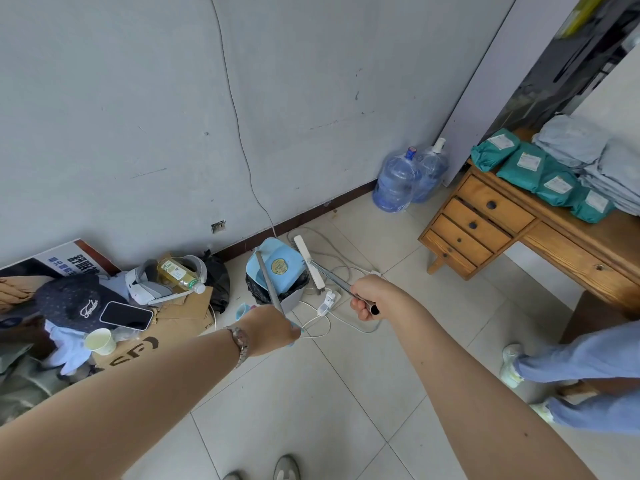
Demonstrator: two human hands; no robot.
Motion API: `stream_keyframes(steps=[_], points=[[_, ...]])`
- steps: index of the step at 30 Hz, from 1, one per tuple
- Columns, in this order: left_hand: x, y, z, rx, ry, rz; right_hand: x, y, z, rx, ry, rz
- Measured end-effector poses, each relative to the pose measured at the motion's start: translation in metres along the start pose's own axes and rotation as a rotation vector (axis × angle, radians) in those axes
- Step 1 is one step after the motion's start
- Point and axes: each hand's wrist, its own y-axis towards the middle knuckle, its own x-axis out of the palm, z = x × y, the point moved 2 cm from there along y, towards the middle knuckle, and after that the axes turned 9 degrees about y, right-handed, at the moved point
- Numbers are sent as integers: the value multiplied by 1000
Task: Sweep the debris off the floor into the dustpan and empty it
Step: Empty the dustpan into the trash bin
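Here, the left hand [273,329] is seen from the back, a metal watch [241,344] on its wrist, its fingers closed around the near end of a grey handle. That handle runs up to a light blue dustpan [277,268], which is tipped steeply over the mouth of a small bin [291,302] lined with a black bag [261,289], so the pan rests in the bin's opening. The right hand [369,299], just right of the bin, is clenched around the dark-tipped end of a thin metal rod [332,280]. The rod slants away to meet a long white bar [308,261] lying beside the bin's right edge; whether this is a broom head cannot be told. White cables [322,329] and a plug block [327,301] tangle on the tiled floor [311,410] at the bin's right foot. Left of the bin sits a flattened cardboard box [180,317] carrying a dark cap [76,303], a phone [126,315] face up, a paper cup [101,341] and a bottle of yellow liquid [178,273]. Well beyond the bin to the right, two blue water jugs [394,181] stand against the wall. Further right of the bin is a wooden desk [568,251] with drawers, stacked with green parcels [523,164].
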Motion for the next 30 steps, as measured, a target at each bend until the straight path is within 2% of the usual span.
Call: stream_keyframes(steps=[2, 10, 17, 19, 23, 27, 30], points=[[-1, -3, -2, -10, 9, 43, 0, -1, -1, 1, -11, 0], [-10, -5, -12, -75, 16, 45, 1, 1, -5, -18, -21, -10], [11, -5, -14, -187, -157, -63, 9, 5, 5, 34, -40, -5], [17, 2, -18, -242, -170, -35, 11, 3, 7, 46, -53, -14], [12, -3, -25, -139, -47, -35, 13, 2, 8, 78, -34, -15], [6, -11, -38, -146, 52, 54, 15, -1, 0, 66, -1, 8], [-4, -18, -59, -228, 55, 121, 18, -8, -10, 30, 16, -9]])
